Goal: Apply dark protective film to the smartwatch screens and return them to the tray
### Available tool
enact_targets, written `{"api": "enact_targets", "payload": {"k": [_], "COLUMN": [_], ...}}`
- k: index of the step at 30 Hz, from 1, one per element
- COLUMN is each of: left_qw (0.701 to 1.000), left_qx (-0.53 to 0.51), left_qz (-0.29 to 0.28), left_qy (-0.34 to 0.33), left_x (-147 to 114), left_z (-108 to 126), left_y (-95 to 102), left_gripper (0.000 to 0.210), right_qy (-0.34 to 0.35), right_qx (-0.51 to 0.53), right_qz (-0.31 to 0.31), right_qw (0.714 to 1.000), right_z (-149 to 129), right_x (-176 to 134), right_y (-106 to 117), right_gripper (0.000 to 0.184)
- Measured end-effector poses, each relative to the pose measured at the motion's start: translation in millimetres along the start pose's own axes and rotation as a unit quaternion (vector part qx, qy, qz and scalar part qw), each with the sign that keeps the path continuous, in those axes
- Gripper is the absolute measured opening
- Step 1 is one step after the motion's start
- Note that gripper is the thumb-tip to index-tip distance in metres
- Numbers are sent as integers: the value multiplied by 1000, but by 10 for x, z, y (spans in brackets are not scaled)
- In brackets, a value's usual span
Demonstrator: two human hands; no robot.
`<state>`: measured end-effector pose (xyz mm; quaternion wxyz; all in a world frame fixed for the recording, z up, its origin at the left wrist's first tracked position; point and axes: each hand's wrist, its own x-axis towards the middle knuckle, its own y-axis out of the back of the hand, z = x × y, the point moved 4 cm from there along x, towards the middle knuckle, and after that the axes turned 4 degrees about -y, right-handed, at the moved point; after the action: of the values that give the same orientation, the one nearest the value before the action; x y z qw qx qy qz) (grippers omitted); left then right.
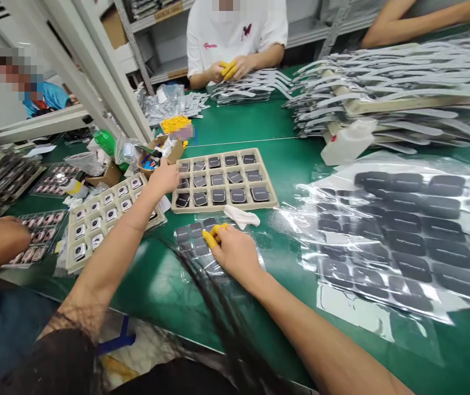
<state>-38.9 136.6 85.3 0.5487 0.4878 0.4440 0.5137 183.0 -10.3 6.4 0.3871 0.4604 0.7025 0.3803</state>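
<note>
My left hand (165,176) reaches to the left end of a beige compartment tray (225,207) that holds dark rounded-square pieces. Its fingers are spread, some over the tray's left compartments, with nothing visible in them. Yellow finger cots cover the thumb and a finger of my right hand (237,249). Those fingers are bent together above a clear sheet of dark rounded-square stickers (183,235); what is between the tips, if anything, is hidden. A crumpled white cloth (242,216) lies between that sheet and the tray.
Larger sticker sheets (407,241) in clear film spread at right. Behind them are a white bottle (350,141) and stacked grey strips (383,82). Left stands another tray (70,244) of watch-like pieces, near a co-worker's arm (0,241). Another person's hands (230,70) work opposite.
</note>
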Motion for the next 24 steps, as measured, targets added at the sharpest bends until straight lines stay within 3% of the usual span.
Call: {"api": "enact_targets", "payload": {"k": [3,5,8,10,14,21,24], "left_qw": [1000,997,986,990,995,982,977], "left_qx": [-16,14,68,60,59,176,193], "left_qz": [3,-16,-27,-41,-46,40,81], "left_qy": [7,70,148,122,60,63,46], "left_x": [-987,-1676,-2378,-2527,-2435,-2355,-2485], "left_z": [-259,-557,-953,-1062,-1098,-1128,-1146], "left_y": [121,198,335,411,559,749,871], "left_gripper": [32,33,18,12,11,13,24], "right_qy": [2,1,-1,0,12,34,0], "right_qx": [-3,-3,1,4,12,33,28], "right_qz": [-1,-1,2,5,12,40,95], "right_qw": [1000,1000,1000,1000,1000,998,995], "right_z": [19,30,36,32,13,-37,10], "right_x": [3,8,12,6,-24,-89,-64], "right_y": [-13,-27,-43,-42,-10,53,167], "right_gripper": [33,32,31,33,33,29,45]}}
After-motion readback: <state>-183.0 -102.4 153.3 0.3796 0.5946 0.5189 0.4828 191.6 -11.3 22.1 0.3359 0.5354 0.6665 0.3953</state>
